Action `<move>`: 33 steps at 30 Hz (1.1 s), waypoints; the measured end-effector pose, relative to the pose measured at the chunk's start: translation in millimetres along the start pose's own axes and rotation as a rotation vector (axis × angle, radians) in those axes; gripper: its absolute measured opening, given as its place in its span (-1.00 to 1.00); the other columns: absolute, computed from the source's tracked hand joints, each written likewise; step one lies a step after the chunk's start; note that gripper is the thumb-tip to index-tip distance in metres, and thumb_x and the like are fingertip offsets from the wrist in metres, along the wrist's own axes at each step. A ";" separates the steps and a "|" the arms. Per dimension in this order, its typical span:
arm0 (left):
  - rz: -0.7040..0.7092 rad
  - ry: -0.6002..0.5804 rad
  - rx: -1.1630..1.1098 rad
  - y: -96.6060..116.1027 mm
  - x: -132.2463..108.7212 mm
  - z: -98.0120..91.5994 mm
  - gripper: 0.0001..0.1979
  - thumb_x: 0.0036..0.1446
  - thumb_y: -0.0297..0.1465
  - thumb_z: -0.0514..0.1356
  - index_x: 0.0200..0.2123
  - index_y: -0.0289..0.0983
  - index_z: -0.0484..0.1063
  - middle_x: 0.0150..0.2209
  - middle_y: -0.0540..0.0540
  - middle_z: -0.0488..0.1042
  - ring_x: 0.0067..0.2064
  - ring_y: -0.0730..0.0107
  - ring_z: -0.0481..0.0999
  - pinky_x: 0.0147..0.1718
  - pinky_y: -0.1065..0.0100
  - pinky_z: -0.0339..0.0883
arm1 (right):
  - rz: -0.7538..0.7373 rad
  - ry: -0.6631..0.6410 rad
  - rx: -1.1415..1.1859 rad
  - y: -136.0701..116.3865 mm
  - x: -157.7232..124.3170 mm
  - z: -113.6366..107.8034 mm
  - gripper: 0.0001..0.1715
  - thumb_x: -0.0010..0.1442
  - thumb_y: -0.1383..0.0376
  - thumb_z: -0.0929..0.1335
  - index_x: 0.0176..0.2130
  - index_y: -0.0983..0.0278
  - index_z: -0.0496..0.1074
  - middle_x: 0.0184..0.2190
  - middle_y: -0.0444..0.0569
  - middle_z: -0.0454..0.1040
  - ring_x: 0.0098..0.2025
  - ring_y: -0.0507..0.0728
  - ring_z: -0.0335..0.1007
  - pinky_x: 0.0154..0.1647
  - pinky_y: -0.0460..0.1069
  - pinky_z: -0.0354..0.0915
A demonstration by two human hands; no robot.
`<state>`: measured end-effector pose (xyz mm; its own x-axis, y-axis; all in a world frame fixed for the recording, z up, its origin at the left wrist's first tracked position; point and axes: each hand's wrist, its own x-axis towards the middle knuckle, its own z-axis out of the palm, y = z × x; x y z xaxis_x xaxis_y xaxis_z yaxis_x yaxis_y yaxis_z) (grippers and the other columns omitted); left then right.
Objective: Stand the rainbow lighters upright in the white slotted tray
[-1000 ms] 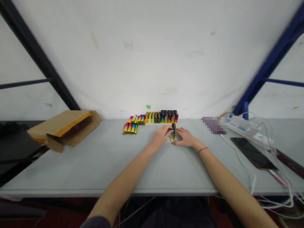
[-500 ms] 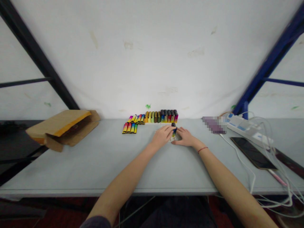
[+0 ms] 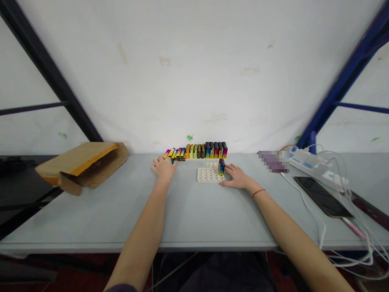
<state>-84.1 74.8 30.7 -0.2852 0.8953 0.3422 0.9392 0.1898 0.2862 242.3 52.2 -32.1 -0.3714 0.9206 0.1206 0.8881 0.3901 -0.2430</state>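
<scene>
A white tray [image 3: 207, 175] with a grid of small holes lies on the table, and a few lighters [image 3: 221, 168] with black tops and rainbow-coloured bodies stand upright at its right end. Beside that end rests my right hand [image 3: 238, 177], fingers and thumb spread, thumb at the tray's near right corner and fingertips by the standing lighters. Further left, my left hand [image 3: 164, 168] reaches over lighters lying on the table, its fingers apart and mostly covering them. Whether it touches one, I cannot tell. Behind it, more multicoloured lighters [image 3: 180, 153] lie in a pile.
Against the wall stand packed upright yellow-green lighters [image 3: 195, 151] and black-topped lighters [image 3: 216, 150]. An open cardboard box [image 3: 82, 162] lies at left. On the right are a phone [image 3: 323, 196], a pixelated purple item [image 3: 273, 161], a white power strip [image 3: 317, 167] and loose cables.
My left hand has left the tray and moved left to the lying lighters, covering the front ones. The tray's holes now show. My right hand stays beside the tray.
</scene>
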 end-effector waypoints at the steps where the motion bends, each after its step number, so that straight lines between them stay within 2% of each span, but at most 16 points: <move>1: 0.002 -0.010 0.005 -1.0 0.1 0.8 -0.64 0.22 -0.20 0.13 -0.04 -0.21 0.57 0.09 -0.40 0.42 0.13 -0.23 0.26 -0.02 -0.09 0.19 | -0.004 0.002 0.000 0.2 0.0 0.1 0.09 0.08 -0.32 0.35 0.34 0.26 0.23 0.37 0.20 0.18 0.39 0.55 0.00 0.34 0.36 0.06; 8: 0.061 -0.047 0.104 10.6 -8.0 9.8 -0.68 0.23 -0.32 0.10 -0.10 -0.28 0.60 0.15 -0.41 0.38 0.16 -0.20 0.24 0.00 -0.06 0.18 | -0.001 -0.003 0.006 -0.5 -0.3 -0.9 0.08 0.08 -0.31 0.36 0.34 0.24 0.24 0.37 0.20 0.18 0.39 0.54 0.01 0.34 0.36 0.05; 17: 0.080 -0.090 0.162 14.0 -10.7 9.5 -0.64 0.23 -0.35 0.07 -0.04 -0.24 0.60 0.17 -0.35 0.40 0.17 -0.17 0.24 0.02 -0.03 0.18 | 0.006 -0.009 0.018 -2.4 -0.6 -1.7 0.12 0.07 -0.32 0.35 0.35 0.29 0.22 0.38 0.22 0.17 0.40 0.57 -0.02 0.34 0.37 0.03; 23: 0.155 -0.187 0.125 22.1 -15.5 5.8 -0.70 0.23 -0.32 0.09 -0.11 -0.17 0.60 0.04 -0.27 0.55 0.18 -0.17 0.29 0.05 -0.07 0.11 | 0.011 -0.027 0.014 -2.8 -0.4 -2.9 0.14 0.07 -0.32 0.34 0.36 0.30 0.20 0.39 0.21 0.15 0.40 0.57 -0.04 0.36 0.36 0.01; 27: 0.159 -0.231 0.087 26.5 -17.8 6.0 -0.74 0.19 -0.33 0.14 -0.12 -0.22 0.57 -0.01 -0.33 0.57 0.14 -0.20 0.39 0.05 -0.09 0.10 | 0.010 -0.038 0.016 -2.6 0.1 -3.8 0.15 0.08 -0.33 0.33 0.37 0.31 0.18 0.40 0.21 0.13 0.40 0.57 -0.04 0.36 0.36 0.00; 30: 0.133 -0.289 0.036 25.6 -14.3 8.1 -0.79 0.17 -0.33 0.15 -0.23 -0.25 0.57 -0.10 -0.36 0.60 0.05 -0.19 0.50 0.04 -0.08 0.16 | 0.010 -0.045 0.020 -2.7 0.1 -3.9 0.15 0.08 -0.33 0.33 0.37 0.31 0.18 0.40 0.20 0.13 0.40 0.57 -0.05 0.36 0.37 -0.01; 33: 0.084 -0.349 -0.152 26.3 -7.4 10.1 -0.80 0.15 -0.33 0.16 -0.46 -0.26 0.49 -0.25 -0.31 0.60 -0.02 -0.18 0.55 -0.02 0.00 0.26 | 0.007 -0.035 0.022 -2.5 0.0 -3.1 0.12 0.09 -0.32 0.34 0.37 0.27 0.18 0.40 0.19 0.13 0.41 0.56 -0.05 0.36 0.37 0.00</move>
<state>-55.4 77.2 26.6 -0.1013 0.9935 0.0526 0.9102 0.0712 0.4080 241.0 51.2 -28.5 -0.3744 0.9234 0.0847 0.8849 0.3832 -0.2647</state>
